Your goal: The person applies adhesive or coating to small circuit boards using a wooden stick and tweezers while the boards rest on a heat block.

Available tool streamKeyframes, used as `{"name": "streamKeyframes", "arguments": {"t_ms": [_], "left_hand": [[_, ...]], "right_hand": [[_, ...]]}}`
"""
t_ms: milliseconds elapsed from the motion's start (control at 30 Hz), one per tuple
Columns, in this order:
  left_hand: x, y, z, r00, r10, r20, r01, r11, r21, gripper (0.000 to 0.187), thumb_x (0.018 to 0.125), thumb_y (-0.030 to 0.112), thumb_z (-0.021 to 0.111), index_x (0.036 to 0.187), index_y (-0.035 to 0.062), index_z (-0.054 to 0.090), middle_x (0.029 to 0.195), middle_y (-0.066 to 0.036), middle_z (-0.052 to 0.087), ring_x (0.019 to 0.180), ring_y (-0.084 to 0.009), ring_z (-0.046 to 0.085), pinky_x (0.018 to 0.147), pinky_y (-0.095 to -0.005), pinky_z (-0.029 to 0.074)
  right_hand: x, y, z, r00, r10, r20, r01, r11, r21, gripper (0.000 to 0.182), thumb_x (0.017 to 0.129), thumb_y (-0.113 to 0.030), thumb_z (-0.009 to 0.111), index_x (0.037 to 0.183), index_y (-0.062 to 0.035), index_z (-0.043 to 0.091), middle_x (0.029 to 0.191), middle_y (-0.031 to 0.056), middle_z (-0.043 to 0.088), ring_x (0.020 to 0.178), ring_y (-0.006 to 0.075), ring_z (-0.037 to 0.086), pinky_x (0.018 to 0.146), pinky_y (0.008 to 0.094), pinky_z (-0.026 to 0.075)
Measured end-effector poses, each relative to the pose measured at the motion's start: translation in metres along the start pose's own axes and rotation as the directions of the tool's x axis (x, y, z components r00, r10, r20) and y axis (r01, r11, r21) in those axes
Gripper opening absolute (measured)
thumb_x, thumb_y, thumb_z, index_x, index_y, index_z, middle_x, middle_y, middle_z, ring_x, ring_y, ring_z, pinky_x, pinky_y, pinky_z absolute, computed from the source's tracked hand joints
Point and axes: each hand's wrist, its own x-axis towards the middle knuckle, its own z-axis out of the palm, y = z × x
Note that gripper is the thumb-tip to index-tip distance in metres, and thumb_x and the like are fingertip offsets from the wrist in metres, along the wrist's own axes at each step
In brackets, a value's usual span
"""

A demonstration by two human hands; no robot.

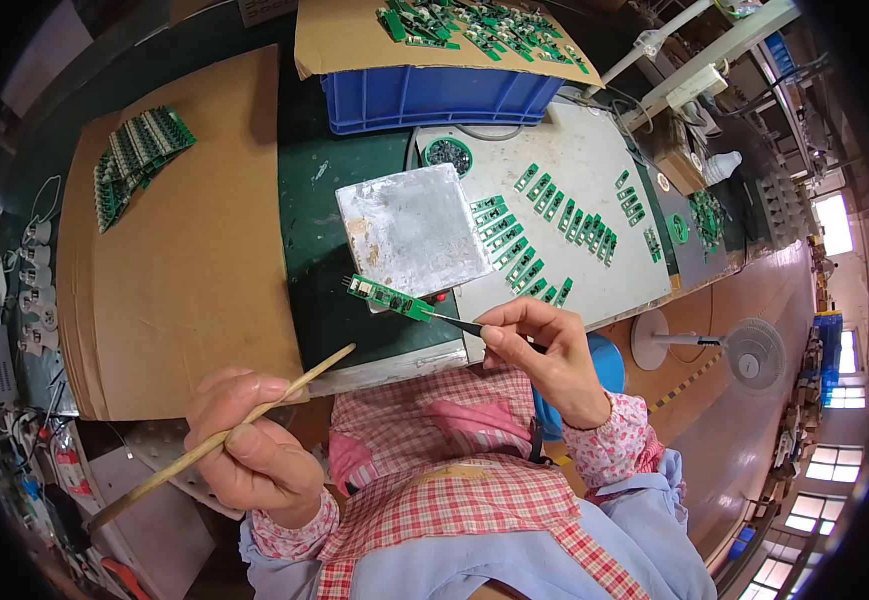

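Between the thumb and fingers of my left hand (254,445) is a thin wooden stick (209,445), its upper tip pointing toward the table's front edge. My right hand (549,355) pinches dark tweezers (457,322). Their pale points meet the right end of a narrow green circuit board (389,298). This board carries a white part and dark components, with pins sticking out at its left end. In this view it overlaps the lower edge of a square, worn metal plate (414,230).
Rows of small circuit boards (554,210) lie on a whitish sheet (594,130) to the right. A blue crate (434,98) under cardboard piled with boards stands behind. More boards (144,155) rest on cardboard (189,300) at left. A fan (754,352) stands at right.
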Motion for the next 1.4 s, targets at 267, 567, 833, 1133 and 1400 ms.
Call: {"name": "streamKeyframes", "arguments": {"t_ms": [267, 567, 833, 1133, 1400], "left_hand": [[-0.007, 0.007, 0.009, 0.997, -0.027, 0.07, 0.034, 0.994, -0.103, 0.032, 0.105, 0.016, 0.028, 0.108, -0.0094, 0.047, 0.091, -0.017, 0.054, 0.076, -0.0205, 0.051, 0.062, -0.0297, 0.047], [-0.019, 0.017, 0.036, 0.99, -0.041, 0.136, 0.061, 0.988, -0.142, 0.034, 0.106, 0.018, 0.029, 0.11, -0.009, 0.049, 0.096, -0.016, 0.053, 0.083, -0.02, 0.051, 0.069, -0.0299, 0.045], [-0.019, 0.043, 0.07, 0.979, -0.039, 0.199, 0.086, 0.968, -0.237, 0.032, 0.107, 0.017, 0.03, 0.108, -0.0083, 0.049, 0.095, -0.016, 0.051, 0.081, -0.0205, 0.05, 0.069, -0.0297, 0.045], [-0.021, 0.055, 0.085, 0.967, -0.001, 0.255, 0.049, 0.982, -0.18, 0.031, 0.107, 0.016, 0.029, 0.107, -0.0081, 0.049, 0.097, -0.015, 0.05, 0.082, -0.0206, 0.05, 0.068, -0.0297, 0.045], [-0.022, 0.058, 0.091, 0.955, -0.003, 0.297, 0.059, 0.982, -0.179, 0.031, 0.107, 0.016, 0.029, 0.108, -0.0082, 0.048, 0.097, -0.015, 0.05, 0.082, -0.0209, 0.05, 0.07, -0.0307, 0.044]], "right_hand": [[-0.027, 0.004, -0.025, 0.996, -0.04, -0.086, 0.043, 0.999, 0.028, 0.018, 0.091, -0.01, 0.067, 0.101, 0.0057, 0.067, 0.089, 0.0075, 0.068, 0.075, 0.0106, 0.064, 0.067, 0.0237, 0.052], [-0.072, 0.015, -0.088, 0.923, -0.044, -0.383, 0.054, 0.998, 0.014, 0.024, 0.092, -0.014, 0.066, 0.106, 0.005, 0.066, 0.089, 0.0082, 0.069, 0.078, 0.012, 0.065, 0.074, 0.0252, 0.052], [-0.082, 0.06, -0.173, 0.758, -0.123, -0.64, 0.14, 0.99, -0.025, 0.023, 0.092, -0.014, 0.065, 0.106, 0.004, 0.066, 0.085, 0.0055, 0.069, 0.08, 0.0097, 0.064, 0.079, 0.0242, 0.048], [-0.052, 0.116, -0.267, 0.658, -0.085, -0.748, 0.124, 0.992, -0.004, 0.025, 0.09, -0.014, 0.066, 0.107, 0.0056, 0.067, 0.085, 0.007, 0.069, 0.079, 0.0112, 0.065, 0.077, 0.0242, 0.05], [-0.037, 0.122, -0.292, 0.639, -0.04, -0.768, 0.09, 0.996, 0.023, 0.026, 0.09, -0.012, 0.066, 0.104, 0.0088, 0.067, 0.089, 0.0099, 0.069, 0.08, 0.0134, 0.066, 0.079, 0.0246, 0.05]]}}
